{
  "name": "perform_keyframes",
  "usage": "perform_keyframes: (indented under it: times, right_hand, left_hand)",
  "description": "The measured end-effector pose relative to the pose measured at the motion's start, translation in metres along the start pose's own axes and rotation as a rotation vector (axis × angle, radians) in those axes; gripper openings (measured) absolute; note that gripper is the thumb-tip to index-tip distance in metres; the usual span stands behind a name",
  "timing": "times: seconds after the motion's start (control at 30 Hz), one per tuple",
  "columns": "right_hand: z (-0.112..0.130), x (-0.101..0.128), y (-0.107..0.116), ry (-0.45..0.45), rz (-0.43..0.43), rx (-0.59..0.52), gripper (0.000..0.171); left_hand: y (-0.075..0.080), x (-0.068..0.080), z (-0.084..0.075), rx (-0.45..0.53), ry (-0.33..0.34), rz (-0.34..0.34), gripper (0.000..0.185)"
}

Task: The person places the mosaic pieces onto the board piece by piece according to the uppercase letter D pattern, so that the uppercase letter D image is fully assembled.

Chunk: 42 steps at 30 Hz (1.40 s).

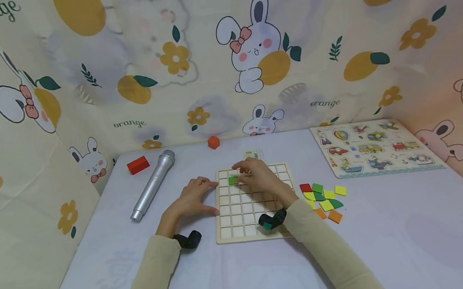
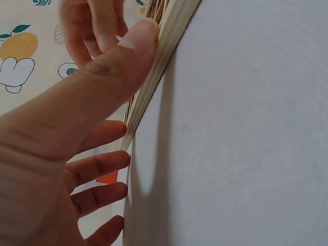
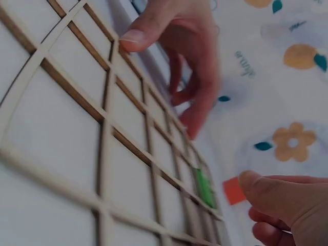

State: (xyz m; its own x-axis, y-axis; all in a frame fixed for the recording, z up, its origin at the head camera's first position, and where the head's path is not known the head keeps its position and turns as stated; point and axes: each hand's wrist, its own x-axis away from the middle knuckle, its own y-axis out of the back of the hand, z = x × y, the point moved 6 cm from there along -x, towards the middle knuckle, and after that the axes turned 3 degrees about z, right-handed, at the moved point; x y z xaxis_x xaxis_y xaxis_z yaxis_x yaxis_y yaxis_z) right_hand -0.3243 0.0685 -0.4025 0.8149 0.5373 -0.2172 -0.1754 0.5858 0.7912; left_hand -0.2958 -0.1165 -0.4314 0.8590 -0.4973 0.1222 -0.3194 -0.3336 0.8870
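Both hands are on the grid board (image 1: 247,207), frame center: left hand (image 1: 192,198) loosely open, bracing its left edge, right hand (image 1: 259,174) fingertips pressing the green tile (image 1: 233,180) into an upper cell. I'd square it up before pushing flat. Spare tiles (image 1: 323,198) sit right.

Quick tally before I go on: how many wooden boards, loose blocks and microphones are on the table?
Boards: 2, the grid board and the vehicle puzzle board
Blocks: 2, the red block and the orange cube
Microphones: 1, the silver microphone
Total: 5
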Motion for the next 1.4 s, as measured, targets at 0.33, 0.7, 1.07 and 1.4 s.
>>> perform_keyframes:
  times: [0.33, 0.7, 1.07, 1.4]
  right_hand:
    - [-0.006, 0.05, 0.054, 0.055, 0.016, 0.047, 0.026]
    - [-0.049, 0.113, 0.084, -0.05, 0.047, 0.11, 0.023]
    - [-0.082, 0.138, 0.1, -0.167, 0.106, 0.156, 0.024]
    - [-0.094, 0.142, 0.099, -0.233, 0.178, 0.151, 0.021]
  left_hand:
    - [0.0, 0.001, 0.001, 0.008, -0.002, -0.013, 0.084]
    - [0.002, 0.003, 0.0, 0.02, 0.014, -0.005, 0.084]
    - [0.001, 0.002, 0.002, 0.021, 0.007, -0.013, 0.085]
    - [0.0, 0.001, 0.001, 0.056, 0.02, -0.009, 0.086]
